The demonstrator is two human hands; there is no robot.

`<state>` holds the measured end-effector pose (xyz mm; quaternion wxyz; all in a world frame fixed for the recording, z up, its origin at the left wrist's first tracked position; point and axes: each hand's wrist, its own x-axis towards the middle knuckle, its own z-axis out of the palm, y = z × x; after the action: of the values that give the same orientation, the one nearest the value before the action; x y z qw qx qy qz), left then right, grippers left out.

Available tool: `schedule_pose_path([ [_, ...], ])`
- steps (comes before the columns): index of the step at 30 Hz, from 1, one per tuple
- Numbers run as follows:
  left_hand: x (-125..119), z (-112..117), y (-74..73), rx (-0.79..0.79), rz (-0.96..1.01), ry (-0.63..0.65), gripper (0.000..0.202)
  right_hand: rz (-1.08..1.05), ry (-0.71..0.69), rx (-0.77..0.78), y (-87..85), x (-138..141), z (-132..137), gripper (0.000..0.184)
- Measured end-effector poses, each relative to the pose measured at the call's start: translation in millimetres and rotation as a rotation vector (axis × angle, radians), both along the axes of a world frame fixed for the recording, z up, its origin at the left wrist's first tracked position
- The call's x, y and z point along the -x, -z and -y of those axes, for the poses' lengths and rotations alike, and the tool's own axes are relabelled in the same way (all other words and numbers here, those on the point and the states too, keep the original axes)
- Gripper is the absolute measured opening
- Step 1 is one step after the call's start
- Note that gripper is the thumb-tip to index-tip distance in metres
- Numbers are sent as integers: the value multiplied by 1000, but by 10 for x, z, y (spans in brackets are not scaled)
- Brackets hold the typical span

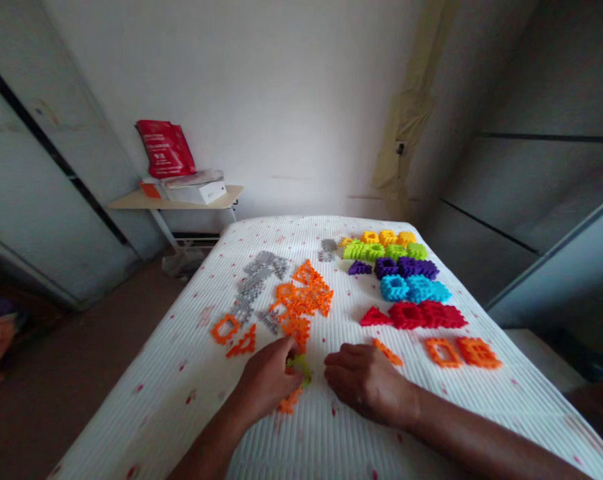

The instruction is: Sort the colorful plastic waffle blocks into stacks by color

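My left hand is closed on a lime-green interlocking block piece, part of which shows past the thumb. Under and just in front of that hand lies an orange piece. My right hand rests on the cover with its fingers curled in; whatever it may hold is hidden. Beside its knuckles is an orange triangle piece. Beyond my hands is a loose pile of orange pieces, with grey pieces to its left. An orange square frame and another orange triangle lie left of my left hand.
On the right, pieces stand in colour rows: yellow, green, purple, blue, red and orange. A white quilted bed carries everything. A side table holds a red bag.
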<state>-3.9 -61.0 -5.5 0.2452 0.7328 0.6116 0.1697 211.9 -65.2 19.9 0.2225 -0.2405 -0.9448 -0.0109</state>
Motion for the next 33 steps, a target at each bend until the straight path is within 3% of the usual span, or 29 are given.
schedule_pose_path([
  [5, 53, -121, 24, -72, 274, -57, 8, 9, -13, -79, 241, 86, 6, 19],
  [9, 128, -171, 3, -449, 396, -83, 9, -139, -13, 2, 268, 62, -45, 15],
  [11, 141, -166, 6, -602, 392, -68, 8, -242, 6, 109, 258, 38, -73, 13],
  [15, 110, -128, -4, -723, 382, 28, 11, -439, 163, 447, 210, -17, -163, 14],
  [18, 58, -91, -50, -780, 396, 72, 15, -499, 259, 672, 159, -55, -246, 31],
  [21, 6, -49, -98, -843, 371, 91, 19, -504, 263, 784, 113, -75, -309, 43],
  [26, -32, 14, -112, -899, 303, 111, 20, -489, 178, 788, 22, -47, -335, 52],
  [33, -28, 17, -60, -849, 366, 183, 24, -411, -2, 635, -90, 18, -391, 61],
])
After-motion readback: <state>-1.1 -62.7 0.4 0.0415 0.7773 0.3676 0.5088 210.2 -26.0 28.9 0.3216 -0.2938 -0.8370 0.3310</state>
